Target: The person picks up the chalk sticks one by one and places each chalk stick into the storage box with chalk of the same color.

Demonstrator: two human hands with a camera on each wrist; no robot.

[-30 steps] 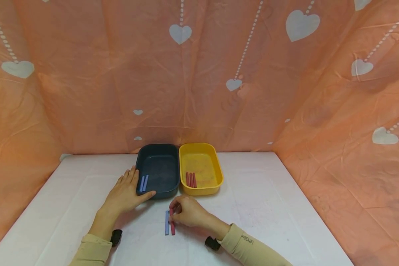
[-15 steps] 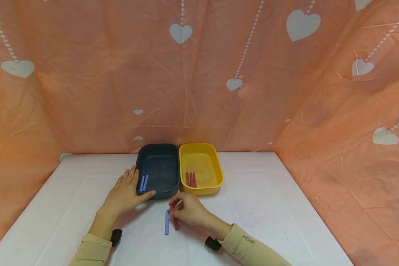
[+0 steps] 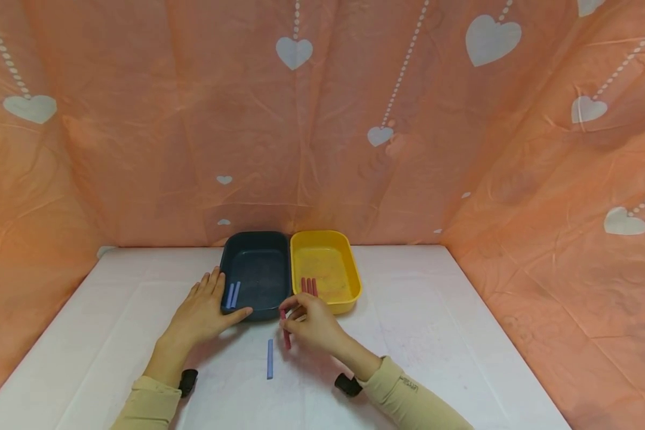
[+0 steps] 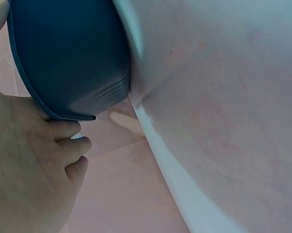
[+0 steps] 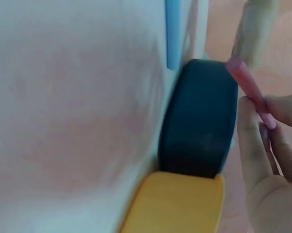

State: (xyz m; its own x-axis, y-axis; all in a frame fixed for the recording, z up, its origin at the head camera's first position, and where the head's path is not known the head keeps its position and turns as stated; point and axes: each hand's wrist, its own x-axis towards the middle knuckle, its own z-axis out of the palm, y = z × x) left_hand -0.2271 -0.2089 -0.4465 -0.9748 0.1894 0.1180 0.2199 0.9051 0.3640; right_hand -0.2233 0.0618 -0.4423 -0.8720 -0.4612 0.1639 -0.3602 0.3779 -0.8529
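My right hand [image 3: 313, 325] pinches a red chalk stick [image 5: 252, 90] between thumb and fingers, in front of the trays. The chalk is tilted, its lower end pointing back toward me. On the white table lies one blue chalk stick [image 3: 270, 359], just behind that hand. My left hand [image 3: 200, 313] rests against the near left corner of a dark blue tray [image 3: 263, 272], fingers straight along its side and thumb on the front rim. Two blue chalk sticks [image 3: 233, 295] lie in this tray. The yellow tray [image 3: 337, 272] holds three red chalk sticks [image 3: 309, 285], partly hidden by my right hand.
Both trays stand side by side at the table's far edge, against an orange curtain [image 3: 322, 149] printed with white hearts. The white tabletop [image 3: 419, 334] spreads out on either side. A black band [image 3: 348, 385] sits at my right wrist.
My right hand has lifted the red chalk stick from beside the blue one and carried it forward toward the trays, tilting it. My left hand has stayed on the dark blue tray.
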